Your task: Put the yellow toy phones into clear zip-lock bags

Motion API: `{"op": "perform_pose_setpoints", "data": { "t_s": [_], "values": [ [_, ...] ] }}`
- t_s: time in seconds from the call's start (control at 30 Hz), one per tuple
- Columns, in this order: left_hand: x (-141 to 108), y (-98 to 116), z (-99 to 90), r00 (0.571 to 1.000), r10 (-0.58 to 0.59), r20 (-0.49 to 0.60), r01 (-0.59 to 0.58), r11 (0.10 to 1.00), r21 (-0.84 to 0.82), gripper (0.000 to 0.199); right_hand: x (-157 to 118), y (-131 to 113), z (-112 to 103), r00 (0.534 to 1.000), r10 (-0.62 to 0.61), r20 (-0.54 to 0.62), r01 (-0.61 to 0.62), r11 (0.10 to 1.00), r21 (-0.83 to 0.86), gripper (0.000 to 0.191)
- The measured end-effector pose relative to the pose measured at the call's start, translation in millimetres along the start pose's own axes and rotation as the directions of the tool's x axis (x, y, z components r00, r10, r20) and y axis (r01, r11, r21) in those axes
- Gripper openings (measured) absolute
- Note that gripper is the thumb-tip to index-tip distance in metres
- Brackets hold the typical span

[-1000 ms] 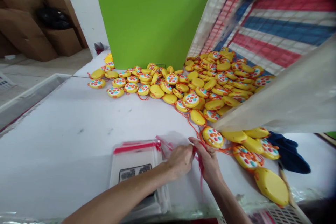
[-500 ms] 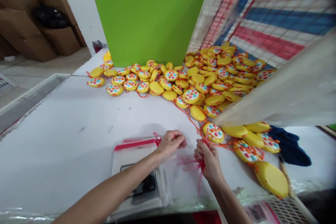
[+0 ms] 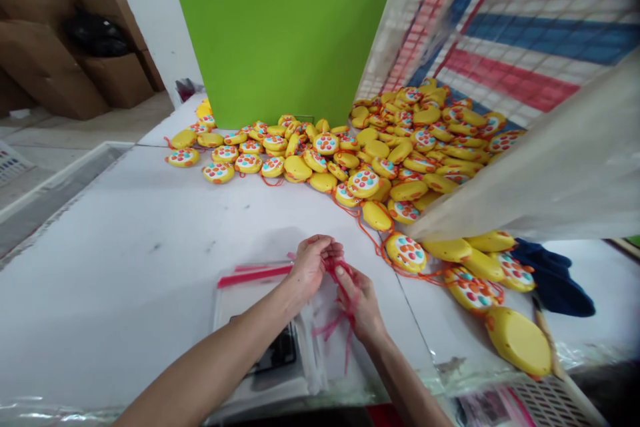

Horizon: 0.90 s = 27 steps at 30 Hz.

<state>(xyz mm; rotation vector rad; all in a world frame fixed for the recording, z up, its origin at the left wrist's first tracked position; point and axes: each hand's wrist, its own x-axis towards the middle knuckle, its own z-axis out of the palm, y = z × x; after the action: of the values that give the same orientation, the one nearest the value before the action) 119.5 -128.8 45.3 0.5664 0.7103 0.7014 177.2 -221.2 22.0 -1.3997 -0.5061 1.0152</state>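
- White and scuffed, the tabletop fills the near part of the scene, with a bright green panel standing upright at its far edge.
- Left hand: its grip is curled shut, fingers pinching the red-edged mouth of a clear plastic bag, just right of the near middle of the tabletop.
- Right hand: its fingers are also pressed onto the same bag, touching its red strip just right of the left hand; the two hands meet at the bag's mouth. Whether anything is inside the bag cannot be told.
- Just left of the hands lies a stack of flat clear bags with a red seal strip along its far edge and a dark label showing through.
- Just right of the hands lies a yellow round toy with coloured dots on its face and an orange cord trailing from it.
- Beyond it, a large heap of yellow toys spreads across the far and right side of the tabletop, some face up, some face down.
- A big woven sack with red, white and blue stripes lies open at the far right, toys spilling from it.
- A dark blue cloth lies at the right edge.
- Brown cardboard boxes stand far left, off the tabletop.
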Motion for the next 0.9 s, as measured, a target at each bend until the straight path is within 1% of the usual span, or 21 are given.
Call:
{"op": "perform_pose_setpoints", "data": {
  "t_s": [0.1, 0.2, 0.33, 0.37, 0.4, 0.43, 0.47, 0.5, 0.53, 0.57, 0.6, 0.63, 0.7, 0.77, 0.9],
  "values": [
    [-1.6, -0.3, 2.3, 1.000, -0.001, -0.003, 0.001, 1.000, -0.002, 0.018, -1.0, 2.5, 9.4, 0.999, 0.017, 0.041, -0.017, 1.000, 0.006, 0.036],
    [-2.3, 2.8, 1.0, 1.000, 0.018, 0.009, -0.018, 0.999, 0.048, 0.018, -0.3, 4.9, 12.5, 0.998, 0.042, 0.050, -0.042, 0.999, 0.008, 0.037],
    [-11.0, 18.9, -8.4, 0.993, 0.110, 0.035, -0.115, 0.968, 0.223, 0.014, -0.8, 4.0, 6.3, 0.996, 0.068, 0.054, -0.068, 0.998, 0.000, 0.040],
    [-16.1, 24.6, -11.3, 0.990, 0.132, 0.051, -0.141, 0.954, 0.265, 0.012, -1.4, 2.8, 4.2, 0.996, 0.071, 0.061, -0.070, 0.997, -0.007, 0.040],
    [-22.2, 30.5, -14.2, 0.982, 0.158, 0.102, -0.184, 0.927, 0.327, 0.011, -2.2, 1.4, 2.2, 0.995, 0.072, 0.071, -0.072, 0.997, -0.014, 0.039],
    [-28.8, 36.0, -16.9, 0.962, 0.188, 0.197, -0.257, 0.869, 0.423, 0.015, -2.9, -0.2, 0.6, 0.994, 0.074, 0.085, -0.072, 0.997, -0.022, 0.038],
    [-35.1, 41.0, -19.4, 0.924, 0.197, 0.328, -0.355, 0.762, 0.541, 0.025, -3.5, -1.9, -0.7, 0.992, 0.077, 0.100, -0.074, 0.997, -0.031, 0.036],
    [-40.7, 45.0, -21.7, 0.867, 0.160, 0.471, -0.464, 0.603, 0.649, 0.038, -4.1, -3.7, -1.5, 0.990, 0.082, 0.116, -0.077, 0.996, -0.040, 0.036],
    [-45.0, 47.9, -23.7, 0.806, 0.075, 0.588, -0.562, 0.410, 0.718, 0.049, -4.5, -5.8, -2.0, 0.987, 0.088, 0.135, -0.082, 0.995, -0.050, 0.035],
    [-47.8, 49.6, -25.5, 0.757, -0.031, 0.653, -0.631, 0.225, 0.742, 0.057, -5.0, -8.0, -2.1, 0.983, 0.096, 0.155, -0.087, 0.994, -0.061, 0.035],
    [-49.2, 50.2, -27.1, 0.734, -0.123, 0.669, -0.662, 0.093, 0.744, 0.060, -5.5, -10.5, -2.0, 0.979, 0.102, 0.176, -0.091, 0.993, -0.071, 0.035],
    [-49.4, 49.8, -28.4, 0.734, -0.180, 0.655, -0.661, 0.035, 0.750, 0.059, -6.2, -13.1, -1.7, 0.975, 0.108, 0.196, -0.093, 0.992, -0.082, 0.035],
    [-48.0, 47.0, -29.9, 0.742, -0.219, 0.633, -0.646, 0.019, 0.763, 0.046, -8.3, -18.4, -1.0, 0.966, 0.113, 0.233, -0.091, 0.991, -0.103, 0.034],
    [-47.0, 43.4, -29.8, 0.752, -0.209, 0.626, -0.633, 0.039, 0.773, 0.032, -11.0, -22.5, -0.1, 0.963, 0.110, 0.246, -0.083, 0.990, -0.115, 0.033],
    [-50.9, 41.2, -26.1, 0.776, -0.170, 0.608, -0.605, 0.071, 0.793, 0.020, -15.0, -21.2, 1.9, 0.977, 0.064, 0.202, -0.043, 0.993, -0.107, 0.038]
  ]
}}
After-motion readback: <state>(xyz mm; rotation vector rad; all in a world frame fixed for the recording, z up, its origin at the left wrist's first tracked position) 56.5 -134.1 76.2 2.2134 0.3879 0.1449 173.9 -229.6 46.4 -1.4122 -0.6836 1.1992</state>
